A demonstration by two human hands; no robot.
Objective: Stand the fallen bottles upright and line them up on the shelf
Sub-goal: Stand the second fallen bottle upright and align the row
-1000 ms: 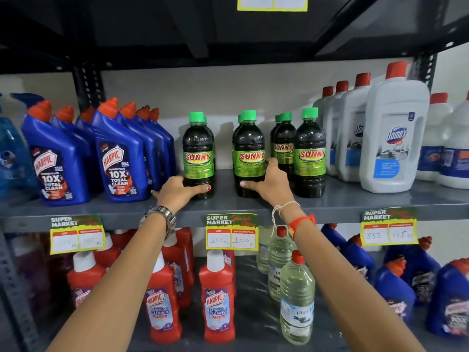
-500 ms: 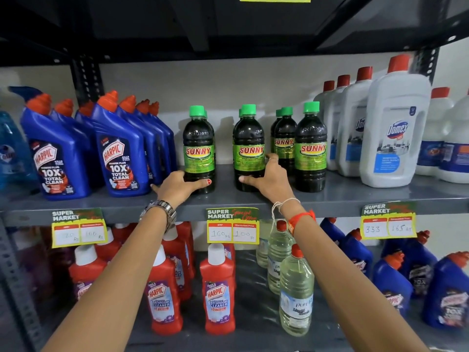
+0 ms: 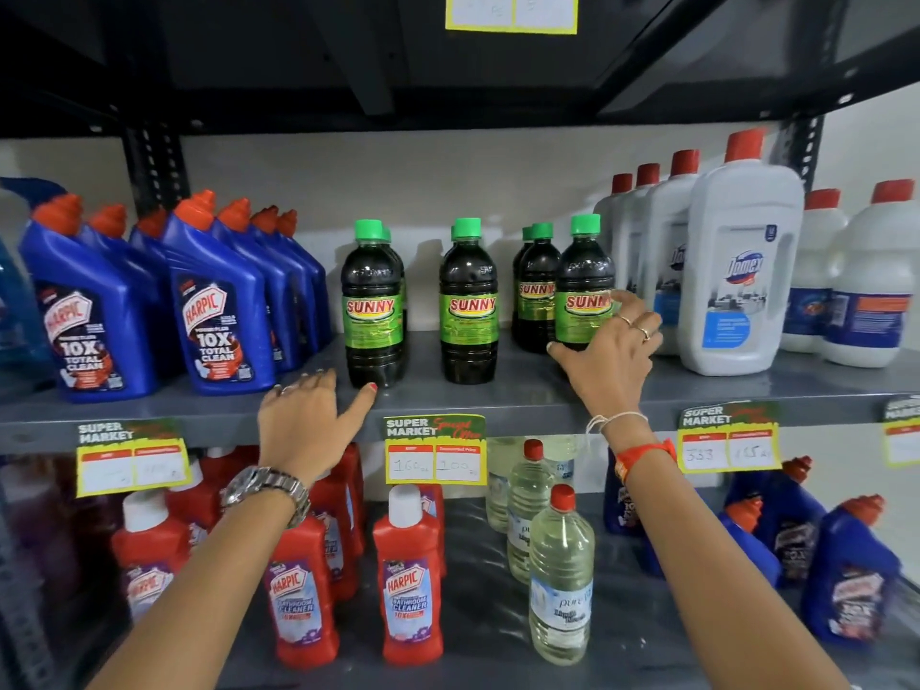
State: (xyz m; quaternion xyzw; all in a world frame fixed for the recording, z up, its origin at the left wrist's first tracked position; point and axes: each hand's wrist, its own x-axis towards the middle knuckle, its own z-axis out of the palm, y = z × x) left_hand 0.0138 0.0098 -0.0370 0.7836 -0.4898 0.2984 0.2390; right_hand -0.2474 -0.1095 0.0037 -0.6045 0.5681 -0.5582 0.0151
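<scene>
**Fingers spread at the Sunny bottles on the middle shelf**

The fingers (image 3: 308,385) of the left hand (image 3: 311,423) are spread and hold nothing; the thumb tip lies at the base of the leftmost Sunny bottle (image 3: 373,303), touching it or just short of it. The hand rests over the near edge of the grey shelf (image 3: 522,395). A metal watch (image 3: 266,488) sits on that wrist.

To the left of the hand, blue Harpic bottles (image 3: 214,311) stand upright in rows.

The second Sunny bottle (image 3: 468,301) stands upright, apart from both hands. Further right, a rear Sunny bottle (image 3: 535,286) stands just behind the rightmost Sunny bottle (image 3: 583,283).

The right hand (image 3: 607,363) is open around the lower right side of the rightmost Sunny bottle, with loosely curved fingers (image 3: 630,311) against its label; no closed grasp is visible. A red wristband (image 3: 642,458) circles that wrist.

At the far right, white Domex bottles (image 3: 742,271) stand upright.
</scene>
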